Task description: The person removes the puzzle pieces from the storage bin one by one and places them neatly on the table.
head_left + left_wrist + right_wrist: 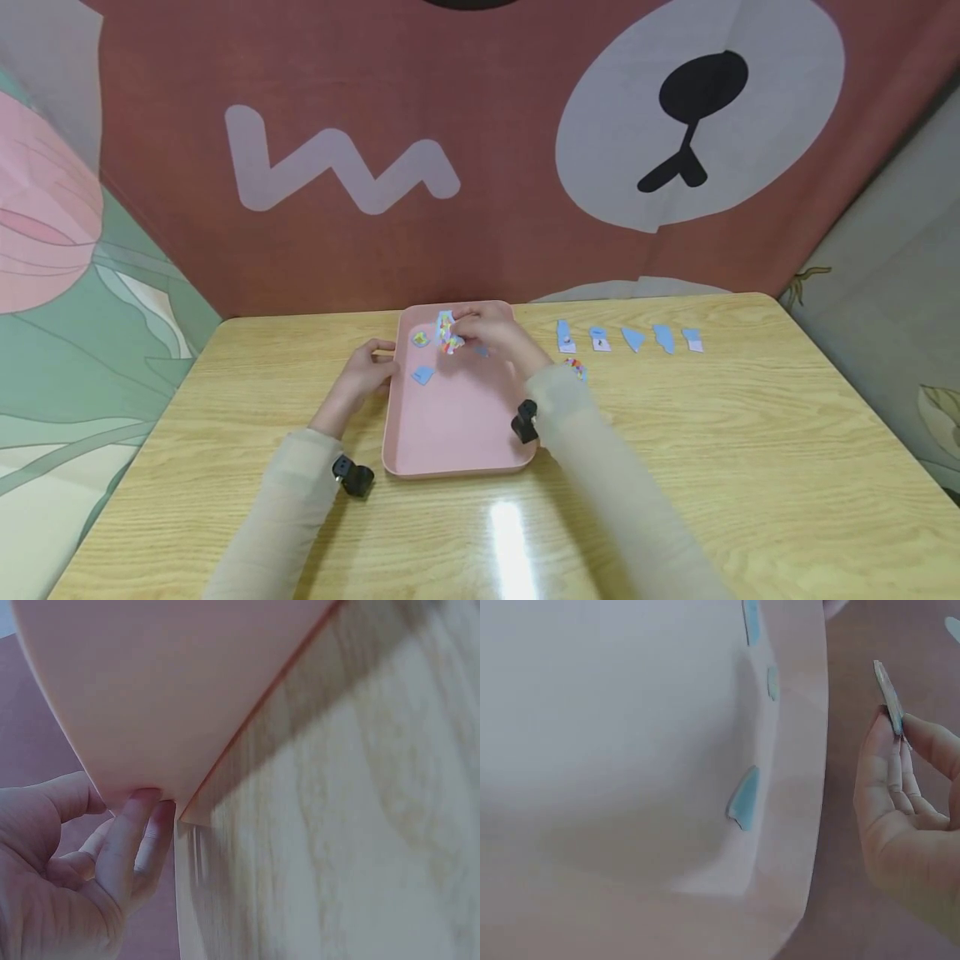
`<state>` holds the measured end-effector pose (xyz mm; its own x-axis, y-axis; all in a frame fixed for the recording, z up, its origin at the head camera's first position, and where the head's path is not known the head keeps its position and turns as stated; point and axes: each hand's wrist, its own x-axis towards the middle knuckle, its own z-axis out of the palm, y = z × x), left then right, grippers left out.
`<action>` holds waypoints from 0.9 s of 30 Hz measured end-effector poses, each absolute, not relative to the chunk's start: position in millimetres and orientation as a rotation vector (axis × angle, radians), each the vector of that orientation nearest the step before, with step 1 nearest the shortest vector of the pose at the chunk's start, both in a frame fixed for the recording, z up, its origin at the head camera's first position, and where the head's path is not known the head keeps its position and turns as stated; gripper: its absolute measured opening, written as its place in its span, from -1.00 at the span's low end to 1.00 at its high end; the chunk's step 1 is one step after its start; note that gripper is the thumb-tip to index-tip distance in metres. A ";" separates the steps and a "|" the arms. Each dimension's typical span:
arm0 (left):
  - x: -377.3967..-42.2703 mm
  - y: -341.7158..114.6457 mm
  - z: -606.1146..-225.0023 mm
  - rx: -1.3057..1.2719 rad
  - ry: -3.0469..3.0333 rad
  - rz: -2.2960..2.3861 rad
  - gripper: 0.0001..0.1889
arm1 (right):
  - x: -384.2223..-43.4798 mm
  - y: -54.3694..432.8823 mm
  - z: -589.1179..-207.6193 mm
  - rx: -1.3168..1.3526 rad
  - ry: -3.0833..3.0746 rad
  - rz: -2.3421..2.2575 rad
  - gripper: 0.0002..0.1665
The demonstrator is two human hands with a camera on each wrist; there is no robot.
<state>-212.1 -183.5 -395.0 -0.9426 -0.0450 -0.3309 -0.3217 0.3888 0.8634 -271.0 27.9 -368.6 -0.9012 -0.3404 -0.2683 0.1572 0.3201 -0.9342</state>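
A pink tray [459, 429] lies on the wooden table. My left hand [366, 372] holds its left rim, thumb over the edge and fingers against the outer wall in the left wrist view. Above the tray's far end, my right hand [495, 332] pinches a flat multicoloured cutout piece [890, 701] between thumb and fingers. Inside the tray lie a small round colourful piece [421, 338], a blue piece [423, 375] and another blue piece [482, 351] partly hidden under the right hand.
To the tray's right, several blue cutout pieces [632, 338] stand in a row, some with whitish lower parts. A colourful piece [576, 368] lies nearer, partly covered by the right sleeve. A brown bear-print cloth [495, 250] hangs behind the table's far edge.
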 end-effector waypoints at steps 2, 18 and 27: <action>-212.4 -183.3 -395.1 -0.327 2.395 1.571 -0.48 | -271.3 32.5 -365.8 -0.168 2.131 -1.645 -0.50; -212.4 -183.2 -396.1 -0.335 2.397 1.567 -0.48 | -272.6 83.7 -346.1 -0.198 2.053 -1.789 -0.40; -210.5 -184.6 -395.4 -0.340 2.391 1.577 -0.47 | -272.4 114.0 -346.1 -0.251 2.074 -1.782 -0.39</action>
